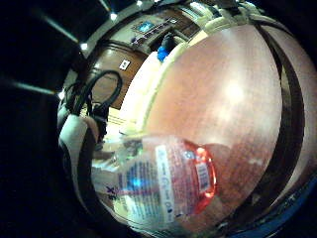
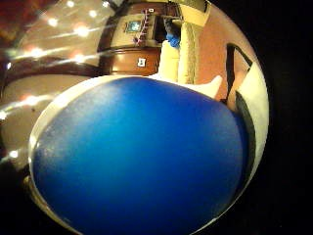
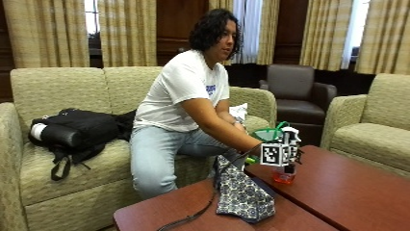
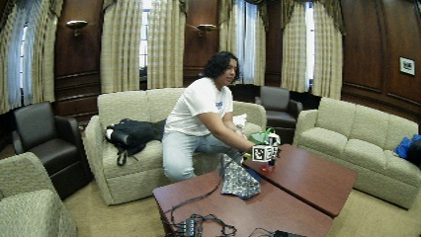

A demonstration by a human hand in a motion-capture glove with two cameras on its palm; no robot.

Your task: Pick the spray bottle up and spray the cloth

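In the outside view a person sits on a sofa and reaches the gloved right hand point(image 3: 288, 144) over the red-brown table point(image 3: 346, 192). That hand grips the upper part of a clear spray bottle point(image 3: 284, 176) with red liquid, whose base stands at the table top. The little finger side palm view shows the bottle's label and red base point(image 1: 171, 181) close to the palm. A smooth blue surface point(image 2: 142, 156) fills the thumb side palm view. A blue patterned cloth point(image 3: 242, 195) lies draped over the table edge beside the hand. The bare hand is hidden.
A green object point(image 3: 268, 133) sits just behind the hand. A black backpack point(image 3: 77, 130) lies on the sofa. Cables point(image 4: 197, 224) sprawl over the near table. A beige sofa point(image 4: 368, 143) and a dark armchair point(image 3: 298, 94) flank the table.
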